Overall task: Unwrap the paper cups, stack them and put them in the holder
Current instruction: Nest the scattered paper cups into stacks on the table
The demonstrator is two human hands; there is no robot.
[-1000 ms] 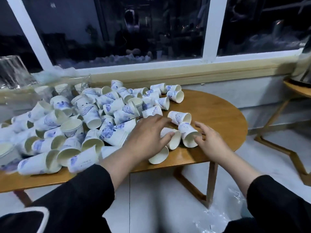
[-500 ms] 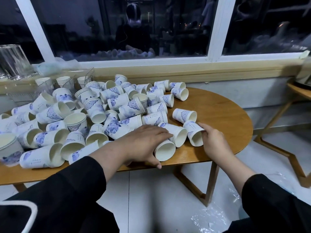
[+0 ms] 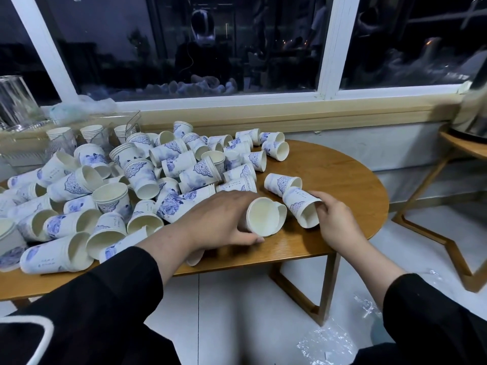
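Dozens of paper cups (image 3: 137,180) litter wooden table (image 3: 342,167), left hand (image 3: 218,219) gripping tipped cup stack (image 3: 266,216) near front edge, right hand (image 3: 334,219) pinching rim of neighbouring cup (image 3: 300,209).

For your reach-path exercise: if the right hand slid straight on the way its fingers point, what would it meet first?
The right hand already grips the tipped paper cup; beyond it, probably the lone lying cup, though depth is unclear.

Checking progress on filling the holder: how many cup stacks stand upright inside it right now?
3, in a row in the holder at the table's far left: left stack, middle stack, right stack. Loose cups in front may hide more.
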